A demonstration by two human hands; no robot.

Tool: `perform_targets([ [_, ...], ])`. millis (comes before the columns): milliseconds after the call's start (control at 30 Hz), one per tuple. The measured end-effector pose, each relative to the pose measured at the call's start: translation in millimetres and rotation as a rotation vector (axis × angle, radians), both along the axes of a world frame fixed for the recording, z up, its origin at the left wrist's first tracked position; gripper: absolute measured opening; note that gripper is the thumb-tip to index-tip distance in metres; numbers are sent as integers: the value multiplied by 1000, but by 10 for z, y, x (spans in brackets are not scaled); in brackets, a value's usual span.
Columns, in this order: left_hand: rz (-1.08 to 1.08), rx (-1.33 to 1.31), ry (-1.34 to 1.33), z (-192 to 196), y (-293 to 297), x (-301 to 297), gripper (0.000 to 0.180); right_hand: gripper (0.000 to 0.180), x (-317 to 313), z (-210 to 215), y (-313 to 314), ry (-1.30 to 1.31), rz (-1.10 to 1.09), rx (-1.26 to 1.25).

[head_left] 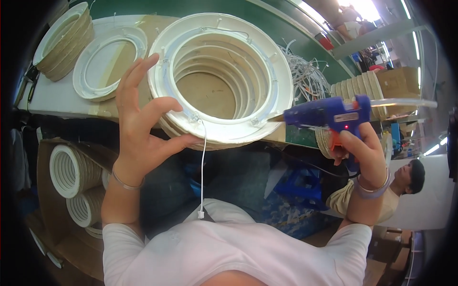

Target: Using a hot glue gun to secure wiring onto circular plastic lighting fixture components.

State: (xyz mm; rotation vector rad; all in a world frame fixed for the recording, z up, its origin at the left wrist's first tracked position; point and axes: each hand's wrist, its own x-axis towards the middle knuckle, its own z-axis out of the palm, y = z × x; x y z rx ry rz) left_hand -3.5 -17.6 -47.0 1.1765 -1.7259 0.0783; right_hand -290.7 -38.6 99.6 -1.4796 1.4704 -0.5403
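Observation:
A white ring-shaped frame [284,71] lies on top of a stack of similar rings in front of me. Small clear blobs sit on its inner ledge, and a thin white cable [204,167] hangs from its near edge, ending in a small white connector [201,214]. My left hand [140,112] is at the ring's left near side, fingers spread, index finger over the rim and thumb by the outer edge. In my right hand [360,148] is a blue glue gun [324,113] with an orange trigger, its nozzle at the ring's near right edge. A clear glue stick [405,102] protrudes from its back.
Another white ring [81,78] and a stack of rings [64,45] lie at the left. Bundled white cables [307,71] are behind the ring at right. A cardboard box [45,190] holds more rings below left. Another person [389,198] is at the right.

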Motion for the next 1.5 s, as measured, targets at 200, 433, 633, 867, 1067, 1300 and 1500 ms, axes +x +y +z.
perform_targets([
  [200,-23,45,45,32,-4,-2,43,40,-156,-366,74,-270,-126,-245],
  [433,-29,137,157,45,49,-36,46,39,-213,-743,99,-680,-221,-205],
  [633,-62,134,198,28,26,-31,47,38,-301,-885,83,-824,-284,-166],
  [867,-54,51,230,153,95,41,47,38,-446,-912,41,-964,-224,-190],
  [1067,40,-198,318,158,124,319,47,36,-489,-1011,25,-1011,-244,-163],
  [1300,339,-220,421,-201,47,963,41,34,-343,-1047,13,-921,-311,-192],
  [1500,439,-141,369,-633,-99,1267,38,33,-220,-1022,29,-869,-325,-198],
])
